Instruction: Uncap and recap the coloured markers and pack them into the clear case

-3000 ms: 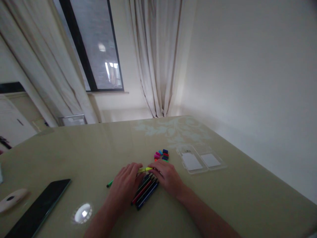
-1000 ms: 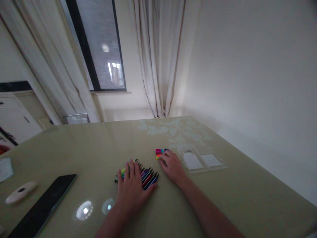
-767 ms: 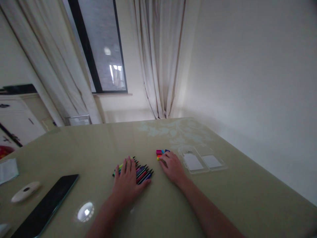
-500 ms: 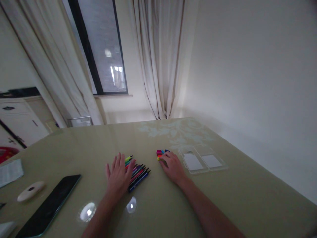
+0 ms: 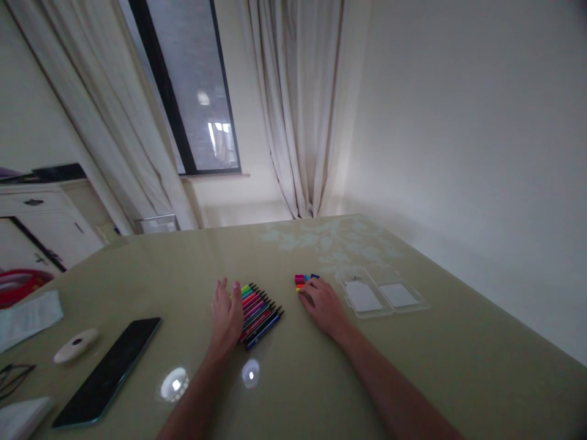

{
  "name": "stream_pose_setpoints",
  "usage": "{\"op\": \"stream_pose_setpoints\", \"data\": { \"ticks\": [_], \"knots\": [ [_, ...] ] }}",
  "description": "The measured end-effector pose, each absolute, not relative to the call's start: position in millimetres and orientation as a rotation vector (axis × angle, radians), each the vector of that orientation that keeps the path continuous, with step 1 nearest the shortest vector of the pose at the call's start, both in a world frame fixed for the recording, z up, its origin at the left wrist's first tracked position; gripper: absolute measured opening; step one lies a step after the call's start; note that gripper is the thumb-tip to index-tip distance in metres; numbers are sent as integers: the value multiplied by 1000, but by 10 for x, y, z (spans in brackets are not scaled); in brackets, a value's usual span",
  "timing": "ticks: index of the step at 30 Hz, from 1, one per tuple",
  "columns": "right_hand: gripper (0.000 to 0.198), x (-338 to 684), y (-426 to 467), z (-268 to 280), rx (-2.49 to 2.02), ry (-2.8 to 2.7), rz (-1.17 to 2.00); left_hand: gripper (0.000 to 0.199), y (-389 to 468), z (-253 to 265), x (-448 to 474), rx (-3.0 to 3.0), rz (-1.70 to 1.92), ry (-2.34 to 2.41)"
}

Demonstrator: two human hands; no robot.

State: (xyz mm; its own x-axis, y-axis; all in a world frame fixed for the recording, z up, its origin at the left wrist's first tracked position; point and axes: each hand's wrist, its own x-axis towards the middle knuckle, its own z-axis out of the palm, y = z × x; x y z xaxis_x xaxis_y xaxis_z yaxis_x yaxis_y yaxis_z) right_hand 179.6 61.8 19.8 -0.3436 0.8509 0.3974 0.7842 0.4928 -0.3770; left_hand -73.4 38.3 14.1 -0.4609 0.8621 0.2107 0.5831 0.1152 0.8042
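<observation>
Several uncapped felt-tip markers (image 5: 260, 318) lie side by side on the table in a slanting row, dark tips toward the upper right. My left hand (image 5: 228, 315) stands on edge against their left ends, fingers stretched and thumb apart. To the right, a small cluster of coloured marker caps (image 5: 300, 279) in magenta, blue, orange and yellow sits on the table. My right hand (image 5: 323, 305) is curled over these caps, its fingers bent around them and its palm hiding part of the group.
An open clear plastic case (image 5: 373, 293) with white inserts lies right of my right hand. At the left are a black phone (image 5: 110, 370), a white oval device (image 5: 76, 346), a pale cloth-like item (image 5: 32, 318) and thin black glasses or a cord (image 5: 14, 379).
My left hand has turned from lying across the markers to standing at their left ends, so more of the row shows. My right hand stays at the caps. The view has shifted slightly.
</observation>
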Motion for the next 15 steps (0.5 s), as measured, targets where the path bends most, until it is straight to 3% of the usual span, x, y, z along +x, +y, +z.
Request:
{"op": "stream_pose_setpoints", "data": {
  "ticks": [15],
  "knots": [
    [17, 1809, 672, 186, -1333, -2166, 184, 69, 369, 69, -530, 1233, 1464, 2152]
  ]
}}
